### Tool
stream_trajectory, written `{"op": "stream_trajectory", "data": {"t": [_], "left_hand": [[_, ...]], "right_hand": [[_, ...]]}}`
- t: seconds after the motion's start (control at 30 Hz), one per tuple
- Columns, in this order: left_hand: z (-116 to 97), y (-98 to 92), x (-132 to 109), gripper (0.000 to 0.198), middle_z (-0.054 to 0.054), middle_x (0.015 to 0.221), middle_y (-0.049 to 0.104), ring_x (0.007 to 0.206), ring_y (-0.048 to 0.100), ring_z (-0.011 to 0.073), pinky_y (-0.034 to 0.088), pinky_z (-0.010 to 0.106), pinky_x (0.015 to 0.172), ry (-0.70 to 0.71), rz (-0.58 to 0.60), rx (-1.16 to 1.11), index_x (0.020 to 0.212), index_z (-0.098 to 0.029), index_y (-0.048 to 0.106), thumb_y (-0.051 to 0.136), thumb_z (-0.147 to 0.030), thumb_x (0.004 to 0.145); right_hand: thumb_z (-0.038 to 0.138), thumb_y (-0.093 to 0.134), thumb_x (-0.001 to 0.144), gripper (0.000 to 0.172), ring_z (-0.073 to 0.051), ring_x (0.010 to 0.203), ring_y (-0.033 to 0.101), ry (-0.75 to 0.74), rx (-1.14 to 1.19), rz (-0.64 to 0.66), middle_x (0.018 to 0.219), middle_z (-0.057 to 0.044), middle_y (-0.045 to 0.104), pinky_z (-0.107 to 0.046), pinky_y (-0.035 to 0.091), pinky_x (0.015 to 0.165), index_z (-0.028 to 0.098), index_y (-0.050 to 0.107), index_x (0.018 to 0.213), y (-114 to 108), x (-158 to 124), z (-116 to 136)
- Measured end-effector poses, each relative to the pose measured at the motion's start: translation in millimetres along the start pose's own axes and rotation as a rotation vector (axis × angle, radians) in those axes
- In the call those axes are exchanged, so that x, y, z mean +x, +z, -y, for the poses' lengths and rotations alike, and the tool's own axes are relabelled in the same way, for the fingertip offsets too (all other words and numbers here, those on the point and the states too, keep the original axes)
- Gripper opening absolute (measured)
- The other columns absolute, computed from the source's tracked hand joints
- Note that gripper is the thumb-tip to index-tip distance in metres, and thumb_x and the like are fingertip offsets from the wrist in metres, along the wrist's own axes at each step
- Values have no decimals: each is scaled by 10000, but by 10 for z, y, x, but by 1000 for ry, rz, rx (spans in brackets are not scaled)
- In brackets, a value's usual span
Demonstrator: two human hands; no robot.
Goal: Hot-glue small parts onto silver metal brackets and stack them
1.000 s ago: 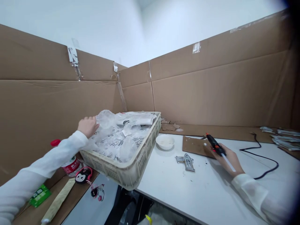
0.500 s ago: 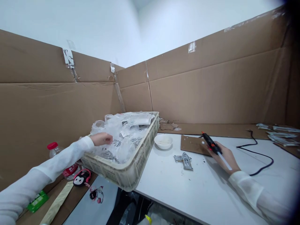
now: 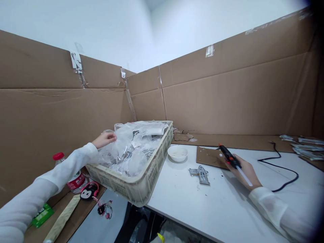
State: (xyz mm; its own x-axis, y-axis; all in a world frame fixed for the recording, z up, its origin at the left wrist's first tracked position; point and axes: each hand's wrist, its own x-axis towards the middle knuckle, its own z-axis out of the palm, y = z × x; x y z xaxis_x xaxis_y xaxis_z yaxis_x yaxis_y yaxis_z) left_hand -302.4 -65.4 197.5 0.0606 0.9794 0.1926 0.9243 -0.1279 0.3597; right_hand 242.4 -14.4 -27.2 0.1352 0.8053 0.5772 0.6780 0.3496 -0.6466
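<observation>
My left hand (image 3: 105,139) is over the left side of a cream plastic crate (image 3: 141,189). Its fingers are pinched on a clear plastic bag (image 3: 118,143), one of several heaped in the crate with grey patterned parts showing through. My right hand (image 3: 244,170) is wrapped round a black and orange glue gun (image 3: 230,157), a whitish glue stick poking from its back end. The gun's orange nozzle points up and left above a brown cardboard piece (image 3: 207,156). A grey openwork part (image 3: 203,175) lies on the white table (image 3: 182,202), left of my right hand.
A white bowl (image 3: 177,153) stands beside the crate. The black cable (image 3: 283,162) curls at the right, near several grey pieces (image 3: 308,148). At the left are a red-capped bottle (image 3: 77,182), a monkey-faced pouch (image 3: 88,192) and a green packet (image 3: 43,215). Cardboard walls (image 3: 227,94) stand behind.
My left hand has moved up and left over the crate, pulling plastic bag film up with it. My right hand holds the glue gun in nearly the same place.
</observation>
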Motion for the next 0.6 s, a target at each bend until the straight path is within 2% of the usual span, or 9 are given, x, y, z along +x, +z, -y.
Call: {"op": "stream_trajectory", "data": {"t": [0.1,0.17,0.3,0.37,0.43,0.5,0.6], "left_hand": [[-93,31,-11,475,72,806,635,727,591,206,465,301,612,-98,286,-310,848,-180,572,466,-614,686],[-96,105,25,527,86,859,633,736,592,211,466,295,585,-123,357,-295,897,-166,568,494,-630,657],[18,411,162,510,80,1022,602,889,542,221,449,279,676,-47,345,-36,960,-176,575,543,-556,623],[70,599,220,417,60,942,614,868,534,209,425,274,709,-18,367,81,932,-183,581,518,-486,652],[95,752,255,331,36,759,596,749,528,189,410,273,671,-14,381,168,879,-178,575,486,-421,673],[95,827,271,264,12,628,530,642,495,172,397,274,610,-20,385,209,814,-178,552,458,-390,685],[71,758,268,232,3,599,493,626,481,165,402,278,612,33,317,171,687,-190,491,436,-414,698]], "right_hand": [[475,476,665,293,-194,584,556,10,5,14,640,-22,594,-267,405,552,207,532,770,0,-8,-2],[473,481,668,294,-193,580,554,12,5,17,636,-21,592,-266,403,548,205,536,775,4,-11,-8],[463,485,678,284,-191,586,554,-18,12,-6,637,-22,594,-262,400,547,198,534,767,20,-8,-39],[458,485,682,280,-188,573,548,-23,10,-12,628,-21,592,-261,399,539,193,533,758,25,-6,-53],[448,487,688,274,-188,578,550,-30,14,-6,641,-24,600,-261,405,543,189,537,766,25,-3,-59],[433,491,693,263,-191,596,559,-42,21,1,663,-32,610,-262,413,556,185,538,770,21,-1,-57],[415,494,698,243,-190,584,555,-50,19,-14,656,-40,608,-262,414,551,183,531,759,17,3,-45]]}}
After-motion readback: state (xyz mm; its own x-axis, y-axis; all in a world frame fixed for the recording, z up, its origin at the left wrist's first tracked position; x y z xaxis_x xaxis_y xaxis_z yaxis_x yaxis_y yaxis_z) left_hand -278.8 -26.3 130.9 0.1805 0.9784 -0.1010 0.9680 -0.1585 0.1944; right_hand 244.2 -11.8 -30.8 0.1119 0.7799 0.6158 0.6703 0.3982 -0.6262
